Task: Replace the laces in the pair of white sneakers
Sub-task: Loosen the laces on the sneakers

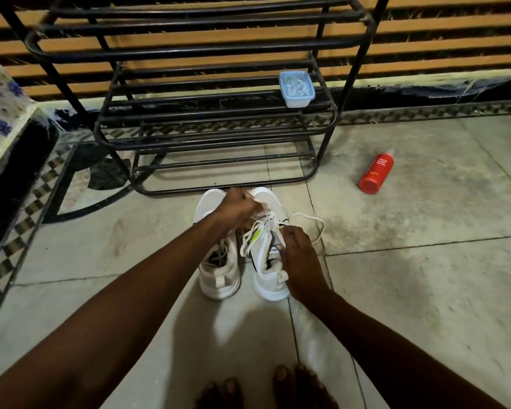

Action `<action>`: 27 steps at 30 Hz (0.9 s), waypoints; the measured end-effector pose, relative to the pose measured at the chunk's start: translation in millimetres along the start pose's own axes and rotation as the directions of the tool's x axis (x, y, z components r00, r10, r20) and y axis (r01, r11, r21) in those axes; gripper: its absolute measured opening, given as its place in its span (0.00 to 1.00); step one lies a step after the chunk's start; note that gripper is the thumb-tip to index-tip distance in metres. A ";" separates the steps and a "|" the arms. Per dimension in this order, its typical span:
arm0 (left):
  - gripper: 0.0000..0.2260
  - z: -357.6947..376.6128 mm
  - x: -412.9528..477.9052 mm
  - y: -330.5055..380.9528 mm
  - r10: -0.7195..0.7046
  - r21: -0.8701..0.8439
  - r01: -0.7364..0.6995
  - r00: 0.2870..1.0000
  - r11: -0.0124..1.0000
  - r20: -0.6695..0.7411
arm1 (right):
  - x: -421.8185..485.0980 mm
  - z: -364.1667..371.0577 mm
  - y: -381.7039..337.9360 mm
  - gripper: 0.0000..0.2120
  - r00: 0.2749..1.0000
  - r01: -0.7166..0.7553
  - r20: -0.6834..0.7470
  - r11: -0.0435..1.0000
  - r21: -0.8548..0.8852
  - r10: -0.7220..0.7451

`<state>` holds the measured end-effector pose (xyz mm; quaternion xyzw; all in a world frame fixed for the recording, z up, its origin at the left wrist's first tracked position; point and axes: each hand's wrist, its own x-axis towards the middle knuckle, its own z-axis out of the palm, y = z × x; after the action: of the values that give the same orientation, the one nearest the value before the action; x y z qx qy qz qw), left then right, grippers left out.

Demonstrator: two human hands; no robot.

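Two white sneakers stand side by side on the tiled floor, toes pointing away from me. The left sneaker (219, 270) has loose grey laces inside its opening. The right sneaker (270, 276) has a white lace (313, 224) threaded through its upper eyelets, with a long loop trailing onto the floor to the right. My left hand (236, 209) reaches over the toe area and pinches the lace above the right sneaker. Lower down, my right hand (297, 255) grips the right sneaker's tongue and collar.
A black metal shoe rack (219, 119) stands just beyond the sneakers, with a pale blue lidded tub (296, 88) on one shelf. A red bottle (376, 174) lies on the floor to the right. A cloth-covered ledge (3, 113) is at left. My bare toes (266, 388) show at the bottom.
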<state>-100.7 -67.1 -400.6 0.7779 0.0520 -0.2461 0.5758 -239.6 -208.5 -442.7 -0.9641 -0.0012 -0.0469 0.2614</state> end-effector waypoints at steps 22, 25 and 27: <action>0.04 -7.5 2.0 22.6 0.230 0.035 -0.229 0.938 0.973 -0.257 | 3.9 18.7 4.3 0.23 0.994 -0.102 -0.048 0.982 -0.158 0.096; 0.10 -9.8 0.8 10.4 0.294 0.189 -0.290 0.956 0.938 0.006 | 3.0 19.5 4.5 0.23 0.992 -0.126 -0.049 0.976 -0.176 0.120; 0.07 -10.3 -1.2 7.2 0.331 0.428 -0.373 0.928 0.823 0.173 | 2.3 20.1 4.7 0.22 0.990 -0.135 -0.052 0.972 -0.190 0.128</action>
<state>-95.7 -59.7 -391.6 0.8745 -0.1775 -0.1759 0.4157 -235.4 -202.5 -462.1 -0.9817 0.0724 -0.0485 0.1693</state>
